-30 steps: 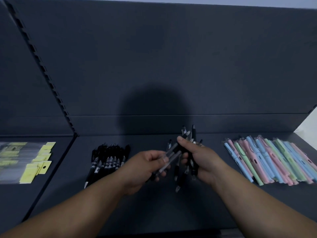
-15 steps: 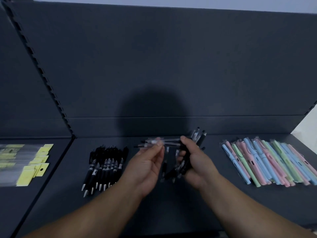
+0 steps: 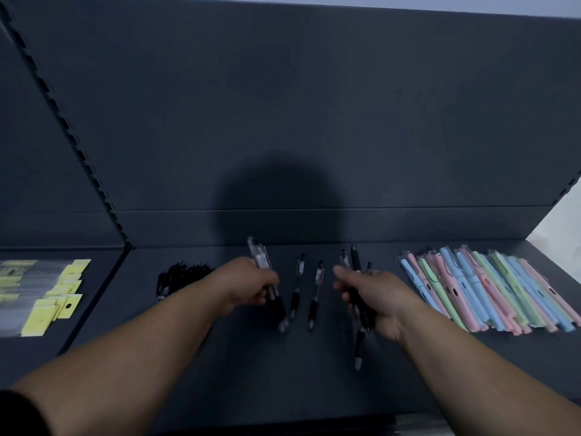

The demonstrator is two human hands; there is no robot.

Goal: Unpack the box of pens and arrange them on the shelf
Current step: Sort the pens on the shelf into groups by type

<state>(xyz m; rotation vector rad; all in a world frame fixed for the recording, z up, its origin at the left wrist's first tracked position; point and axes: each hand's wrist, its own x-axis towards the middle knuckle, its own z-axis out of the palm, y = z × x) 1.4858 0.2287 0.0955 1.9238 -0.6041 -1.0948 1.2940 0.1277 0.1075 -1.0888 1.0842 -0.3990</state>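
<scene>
**Loose bundle may spill**

The left hand (image 3: 248, 286) curls round a few clear pens (image 3: 261, 258); the right hand (image 3: 374, 297) clutches a splayed bundle (image 3: 355, 262), one pen dangling low. It could slip and knock the laid pens (image 3: 316, 294) askew on the shelf (image 3: 283, 372).

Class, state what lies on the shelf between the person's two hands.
Head view: two black-gripped pens lie on the shelf between the left hand and right hand.
</scene>
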